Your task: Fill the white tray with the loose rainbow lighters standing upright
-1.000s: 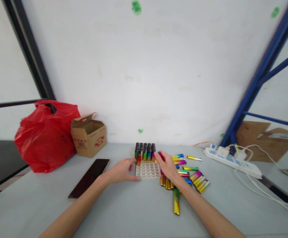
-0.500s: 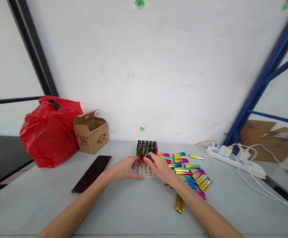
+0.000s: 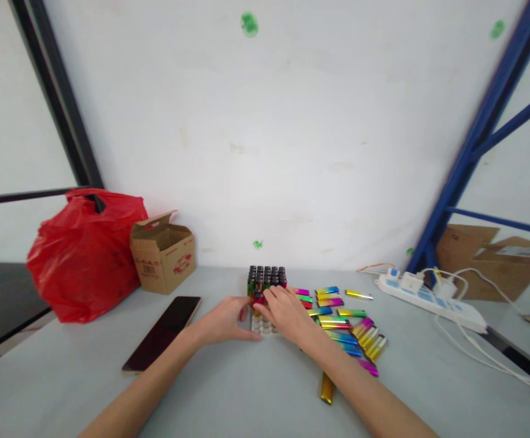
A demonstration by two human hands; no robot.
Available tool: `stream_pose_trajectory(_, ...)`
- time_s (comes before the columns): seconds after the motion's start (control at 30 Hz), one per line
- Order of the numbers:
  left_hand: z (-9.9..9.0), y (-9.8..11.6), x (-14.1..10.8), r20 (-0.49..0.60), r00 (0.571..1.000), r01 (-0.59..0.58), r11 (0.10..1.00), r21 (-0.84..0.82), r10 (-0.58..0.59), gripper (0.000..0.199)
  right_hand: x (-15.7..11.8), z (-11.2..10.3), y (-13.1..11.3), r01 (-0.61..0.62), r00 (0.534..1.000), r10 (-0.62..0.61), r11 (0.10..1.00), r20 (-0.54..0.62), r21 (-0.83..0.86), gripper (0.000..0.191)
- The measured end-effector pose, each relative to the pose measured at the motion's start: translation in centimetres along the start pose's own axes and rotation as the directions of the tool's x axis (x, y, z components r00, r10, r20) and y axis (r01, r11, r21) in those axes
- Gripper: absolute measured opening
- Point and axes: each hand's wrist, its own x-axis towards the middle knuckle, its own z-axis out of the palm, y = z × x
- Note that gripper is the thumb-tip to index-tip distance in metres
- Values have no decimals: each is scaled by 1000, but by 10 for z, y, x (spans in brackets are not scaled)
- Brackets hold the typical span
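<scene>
Several lighters (image 3: 267,277) with black tops stand upright in rows at the back of a pale holed tray (image 3: 265,326). Empty round holes show along the tray's front. At the tray's left edge is my left hand (image 3: 228,319), open, its thumb and fingers spread apart. My right hand (image 3: 285,310) reaches over the tray from the right, fingers closed at a lighter (image 3: 258,298) in front of the filled rows; the hand hides part of it. To the right, shiny multicoloured lighters (image 3: 338,323) lie loose on the table, and a gold one (image 3: 327,388) lies nearer to me.
A dark phone (image 3: 162,334) lies left of my left hand. Behind it stand an open cardboard box (image 3: 168,258) and a red plastic bag (image 3: 89,261). A white power strip (image 3: 433,301) with plugs and cables lies at the right, near a brown carton (image 3: 484,261). The wall rises behind.
My right hand has moved slightly left and lowered the lighter into the tray. My left hand keeps its place by the tray. The view has tilted up a little.
</scene>
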Motion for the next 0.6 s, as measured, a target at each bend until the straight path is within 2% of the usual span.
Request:
stream_pose_trajectory(0.13,-2,1,0,12,1000,13,1000,3,-13,61,-1,-17,11,16,1000,-16,1000,-6,9,36)
stream_pose_trajectory(0.3,-5,4,0,26,999,28,1000,0,-28,58,-15,-39,65,-85,996,84,995,21,56,27)
stream_pose_trajectory(0.43,-6,6,0,22,999,41,999,3,-41,58,-31,-40,102,-121,982,99,984,161,133,15)
stream_pose_trajectory(0.5,-6,7,-1,28,999,45,999,4,-45,57,-34,-38,109,-156,969,124,978,212,138,14)
stream_pose_trajectory(0.6,-7,8,-1,29,999,36,999,14,-36,58,-35,-36,111,-194,960,162,973,227,126,15)
